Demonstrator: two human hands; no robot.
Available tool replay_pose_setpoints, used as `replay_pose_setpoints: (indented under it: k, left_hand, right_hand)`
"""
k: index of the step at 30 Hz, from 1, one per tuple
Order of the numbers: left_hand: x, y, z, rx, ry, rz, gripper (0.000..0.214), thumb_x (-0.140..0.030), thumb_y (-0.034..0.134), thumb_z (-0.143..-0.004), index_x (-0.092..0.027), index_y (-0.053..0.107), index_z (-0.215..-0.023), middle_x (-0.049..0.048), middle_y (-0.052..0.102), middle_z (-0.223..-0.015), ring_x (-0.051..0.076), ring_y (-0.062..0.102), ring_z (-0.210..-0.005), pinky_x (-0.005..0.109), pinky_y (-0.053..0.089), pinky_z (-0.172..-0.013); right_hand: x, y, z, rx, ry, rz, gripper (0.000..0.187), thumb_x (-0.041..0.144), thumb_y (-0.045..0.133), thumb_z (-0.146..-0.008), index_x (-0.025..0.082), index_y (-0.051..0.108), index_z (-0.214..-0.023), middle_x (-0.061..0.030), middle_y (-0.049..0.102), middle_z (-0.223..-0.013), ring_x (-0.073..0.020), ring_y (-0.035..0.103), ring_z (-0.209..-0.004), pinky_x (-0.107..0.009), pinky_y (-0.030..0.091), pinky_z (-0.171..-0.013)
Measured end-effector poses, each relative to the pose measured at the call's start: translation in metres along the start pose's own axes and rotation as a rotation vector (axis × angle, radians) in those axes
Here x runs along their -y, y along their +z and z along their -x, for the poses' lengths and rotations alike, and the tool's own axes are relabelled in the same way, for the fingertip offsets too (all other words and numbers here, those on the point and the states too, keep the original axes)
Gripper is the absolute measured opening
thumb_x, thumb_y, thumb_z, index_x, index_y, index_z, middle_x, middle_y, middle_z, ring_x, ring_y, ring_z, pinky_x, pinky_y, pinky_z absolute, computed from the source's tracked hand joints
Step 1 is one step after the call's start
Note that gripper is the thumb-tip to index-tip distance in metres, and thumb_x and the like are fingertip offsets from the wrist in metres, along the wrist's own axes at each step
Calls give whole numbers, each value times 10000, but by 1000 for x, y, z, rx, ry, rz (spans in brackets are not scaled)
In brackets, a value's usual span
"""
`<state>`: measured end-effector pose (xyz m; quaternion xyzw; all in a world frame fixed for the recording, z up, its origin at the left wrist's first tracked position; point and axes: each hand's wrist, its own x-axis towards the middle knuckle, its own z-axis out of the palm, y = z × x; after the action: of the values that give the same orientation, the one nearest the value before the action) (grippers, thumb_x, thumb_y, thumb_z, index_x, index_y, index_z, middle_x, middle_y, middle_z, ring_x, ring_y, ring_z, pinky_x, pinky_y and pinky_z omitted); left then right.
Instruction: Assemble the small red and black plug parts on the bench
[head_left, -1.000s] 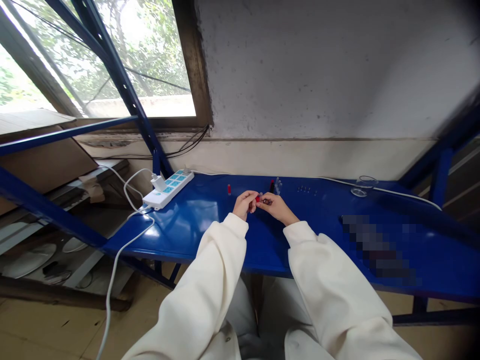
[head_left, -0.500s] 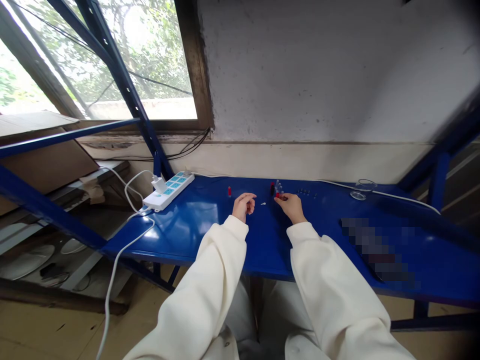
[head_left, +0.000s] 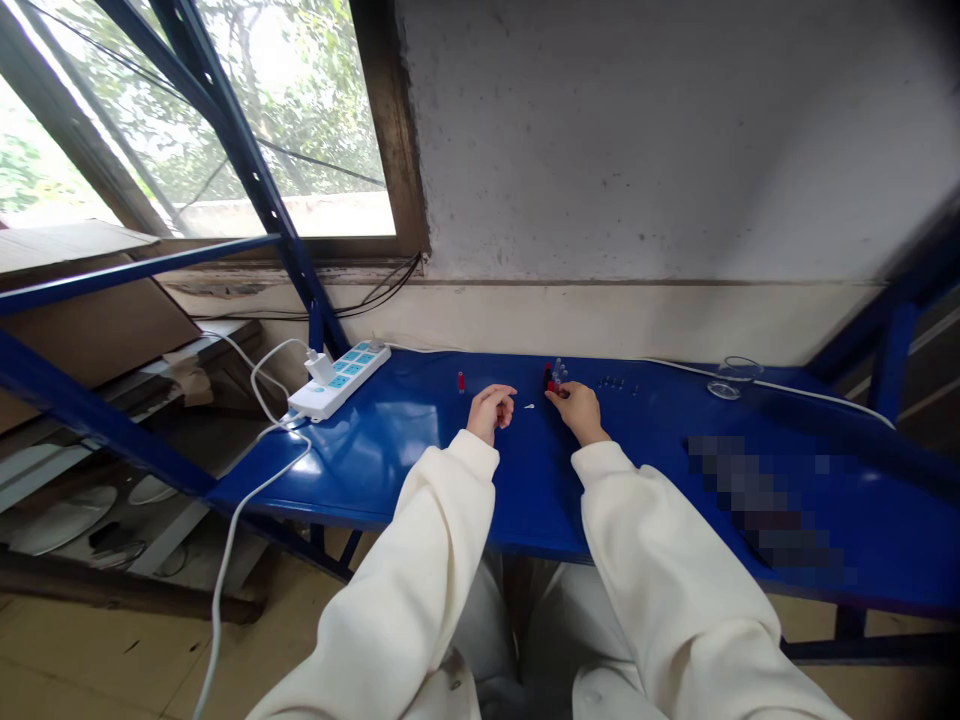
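My right hand is closed in a pinch on a small red cylinder at the back middle of the blue table. Right beside its fingertips stand a dark-and-red piece and several small clear tubes. My left hand hovers to the left, index finger stretched out and the others loosely curled; nothing shows in it. Between the hands lies a tiny white pointed piece. Another small red cylinder stands upright behind and left of my left hand.
Several tiny dark pieces lie to the right of my right hand. A clear glass stands at the back right, near a white cable. A blurred dark object lies on the right. The power strip sits at the left.
My right hand has moved slightly left and back with the red cylinder, closer to the dark-and-red piece. My left hand has hardly moved. The view has shifted a little.
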<state>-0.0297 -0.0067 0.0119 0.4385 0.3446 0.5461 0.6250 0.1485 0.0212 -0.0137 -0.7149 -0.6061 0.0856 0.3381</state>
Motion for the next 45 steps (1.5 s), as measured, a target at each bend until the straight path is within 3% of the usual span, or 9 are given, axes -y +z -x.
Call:
replay_pose_setpoints:
  k: [13,19,22,25,28,30,37,41,45]
  left_hand:
    - [0,0,-1,-12,2,-4,175,-295,558,-655,-135,562,-726,-42,466,-479,56,381,-314,201,197,-329]
    - [0,0,-2,-35,21,-1,147,-270,536,-656,-136,549,-715,-41,467,-493,47,373,-309,196,156,-331]
    - [0,-1,-2,-135,79,-19,140,-270,535,-661,-142,538,-718,-41,468,-524,42,375,-311,195,159,-330]
    - [-1,-3,-4,-343,151,-22,123,-245,526,-669,-158,513,-755,-35,489,-621,21,379,-330,183,185,-334]
    - [-4,-7,-7,-578,164,49,206,-213,518,-676,-193,460,-872,-5,521,-853,9,435,-389,162,217,-341]
    - [-5,-11,-9,-639,139,111,298,-231,510,-698,-223,404,-977,31,493,-1014,36,522,-471,155,236,-338]
    - [-4,-22,-18,-520,45,224,490,-387,458,-783,-300,227,-1207,104,384,-1237,181,641,-754,183,360,-364]
    - [0,-27,-25,-506,28,269,482,-387,459,-800,-291,227,-1211,107,436,-1212,202,610,-905,236,491,-536]
    - [3,-29,-31,-545,47,330,398,-281,499,-799,-249,298,-1140,99,505,-1119,172,573,-998,248,499,-695]
  right_hand:
    - [1,-4,0,74,16,43,239,410,552,-732,186,637,-731,-48,642,-721,-169,580,-674,-237,350,-530]
    - [-6,-8,-1,147,85,42,172,265,537,-759,158,625,-861,-76,657,-820,-171,598,-768,-232,392,-597]
    - [-8,-7,-2,130,88,65,181,269,526,-768,155,627,-867,-84,659,-805,-177,601,-768,-235,394,-595]
    - [-6,-8,0,87,89,99,214,349,543,-758,166,647,-797,-81,659,-759,-193,604,-734,-247,386,-563]
    - [-3,-10,1,54,89,132,244,388,553,-745,170,663,-736,-84,655,-710,-199,604,-688,-253,370,-529]
    - [-3,-11,2,35,82,150,249,393,557,-740,172,672,-722,-83,651,-678,-197,604,-671,-252,367,-522]
    - [-4,-10,4,48,100,167,262,387,545,-743,179,679,-828,-81,657,-690,-194,609,-705,-253,380,-554]
    - [0,-15,8,82,116,221,319,405,552,-739,155,644,-915,-92,655,-749,-213,606,-767,-270,380,-598]
    - [8,-24,17,17,78,304,285,409,574,-727,143,615,-820,-101,636,-763,-230,594,-765,-280,362,-600]
